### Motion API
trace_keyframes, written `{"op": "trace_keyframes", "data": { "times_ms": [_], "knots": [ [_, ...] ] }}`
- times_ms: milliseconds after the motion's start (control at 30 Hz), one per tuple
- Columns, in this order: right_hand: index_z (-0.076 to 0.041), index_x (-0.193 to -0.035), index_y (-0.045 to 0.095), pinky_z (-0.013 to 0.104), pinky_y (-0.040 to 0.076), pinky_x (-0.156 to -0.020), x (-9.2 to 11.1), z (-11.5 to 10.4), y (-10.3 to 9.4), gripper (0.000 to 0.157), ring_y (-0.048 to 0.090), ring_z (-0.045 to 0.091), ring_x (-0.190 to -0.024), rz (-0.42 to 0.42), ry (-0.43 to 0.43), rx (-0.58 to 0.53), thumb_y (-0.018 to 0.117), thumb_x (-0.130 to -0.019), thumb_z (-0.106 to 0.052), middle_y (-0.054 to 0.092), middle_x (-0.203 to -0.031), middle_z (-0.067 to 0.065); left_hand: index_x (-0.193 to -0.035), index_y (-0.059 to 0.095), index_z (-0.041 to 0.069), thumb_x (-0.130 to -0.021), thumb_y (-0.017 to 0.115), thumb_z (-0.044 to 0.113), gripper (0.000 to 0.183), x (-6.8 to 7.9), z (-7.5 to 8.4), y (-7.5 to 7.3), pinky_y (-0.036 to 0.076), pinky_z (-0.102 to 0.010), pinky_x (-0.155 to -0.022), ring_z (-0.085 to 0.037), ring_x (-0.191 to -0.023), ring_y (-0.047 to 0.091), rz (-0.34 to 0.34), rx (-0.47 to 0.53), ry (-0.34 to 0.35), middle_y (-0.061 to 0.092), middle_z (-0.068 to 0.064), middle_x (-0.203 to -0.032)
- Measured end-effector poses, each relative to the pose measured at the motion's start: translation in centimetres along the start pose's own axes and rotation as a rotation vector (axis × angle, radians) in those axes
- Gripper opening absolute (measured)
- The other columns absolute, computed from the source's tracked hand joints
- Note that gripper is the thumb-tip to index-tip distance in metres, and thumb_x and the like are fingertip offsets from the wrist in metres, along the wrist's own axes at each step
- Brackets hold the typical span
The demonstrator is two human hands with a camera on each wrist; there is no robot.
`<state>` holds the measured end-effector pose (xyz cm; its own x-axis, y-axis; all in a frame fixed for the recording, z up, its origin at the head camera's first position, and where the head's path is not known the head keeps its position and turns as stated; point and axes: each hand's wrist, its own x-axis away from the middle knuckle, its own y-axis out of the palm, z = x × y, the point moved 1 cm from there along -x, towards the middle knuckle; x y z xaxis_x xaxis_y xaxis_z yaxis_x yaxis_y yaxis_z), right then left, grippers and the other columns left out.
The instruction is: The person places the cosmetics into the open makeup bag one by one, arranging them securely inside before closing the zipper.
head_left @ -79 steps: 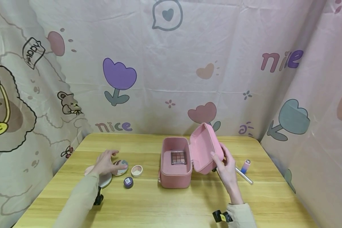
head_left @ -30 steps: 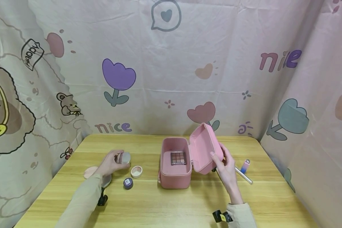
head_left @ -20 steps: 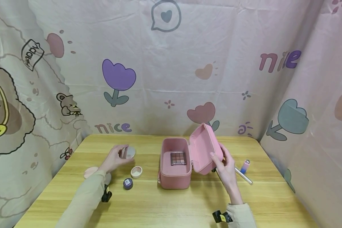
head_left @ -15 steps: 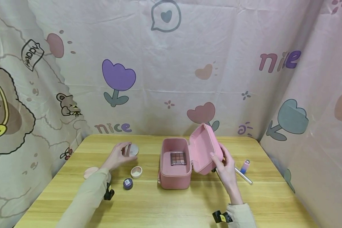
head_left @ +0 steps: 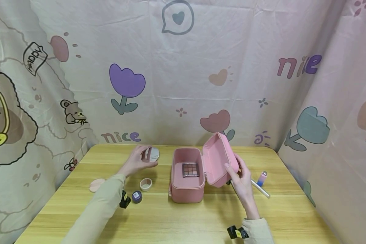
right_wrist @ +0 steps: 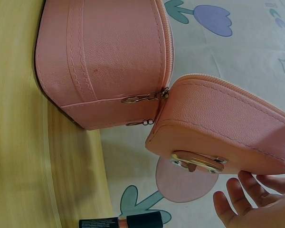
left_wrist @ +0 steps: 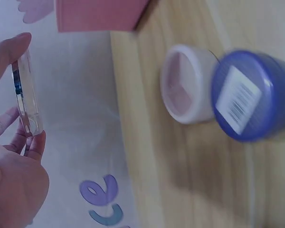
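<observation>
My left hand (head_left: 136, 162) holds a round, flat compact (head_left: 154, 154) above the table, left of the pink cosmetic case (head_left: 187, 195). In the left wrist view the compact (left_wrist: 29, 92) is seen edge-on, between thumb and fingers. My right hand (head_left: 243, 179) grips the case's raised lid (head_left: 219, 159), thumb on the inner rim and fingers behind. The right wrist view shows the lid's outside (right_wrist: 223, 109), with a gold-coloured handle (right_wrist: 197, 160) and zip pulls. An eyeshadow palette (head_left: 190, 170) lies inside the case.
Below my left hand stand a white pot (head_left: 146, 184) with a sectioned top and a blue jar (head_left: 137, 197). A pale pink round pad (head_left: 96, 185) lies farther left. Right of the lid are a silver tube (head_left: 260, 188) and a pink-blue tube (head_left: 262, 178).
My left hand took hold of the compact, lifted it off the table and carried it right and away towards the case. My right hand and the lid have stayed put.
</observation>
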<state>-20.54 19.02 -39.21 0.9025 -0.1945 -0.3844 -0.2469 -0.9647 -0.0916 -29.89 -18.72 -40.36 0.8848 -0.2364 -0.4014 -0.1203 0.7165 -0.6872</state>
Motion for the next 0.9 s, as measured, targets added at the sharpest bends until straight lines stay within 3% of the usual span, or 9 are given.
{"op": "trace_keyframes", "data": {
  "times_ms": [467,667,900],
  "knots": [
    [-0.017,-0.131,0.042,0.014,0.049,-0.077,0.1,-0.1,0.0,0.05,0.051,0.008,-0.102,-0.006,0.007,0.003,0.06,-0.084,-0.017,0.051,-0.121,0.006,-0.124,0.05,0.011,-0.058,0.081,0.034,0.076,-2.4,4.3,2.2,0.04,-0.046,-0.094,-0.026,-0.109,0.043,-0.056,0.031,0.074,0.047,-0.011,-0.119],
    [-0.017,-0.131,0.042,0.014,0.049,-0.078,0.1,-0.1,0.0,0.05,0.05,0.008,-0.103,-0.01,0.009,0.003,0.06,-0.084,-0.018,0.051,-0.122,0.005,-0.125,0.048,0.005,-0.058,0.082,0.032,0.079,-3.3,6.0,3.3,0.042,-0.045,-0.092,-0.028,-0.109,0.043,-0.091,0.041,0.072,0.047,-0.012,-0.119],
    [-0.018,-0.131,0.042,0.015,0.049,-0.078,0.1,-0.1,0.0,0.05,0.05,0.009,-0.103,-0.013,0.014,-0.002,0.06,-0.084,-0.018,0.05,-0.122,0.006,-0.125,0.048,0.002,-0.057,0.081,0.034,0.082,-3.9,7.3,5.2,0.043,-0.043,-0.094,-0.027,-0.109,0.044,-0.134,-0.014,0.05,0.048,-0.012,-0.12]
  ]
}}
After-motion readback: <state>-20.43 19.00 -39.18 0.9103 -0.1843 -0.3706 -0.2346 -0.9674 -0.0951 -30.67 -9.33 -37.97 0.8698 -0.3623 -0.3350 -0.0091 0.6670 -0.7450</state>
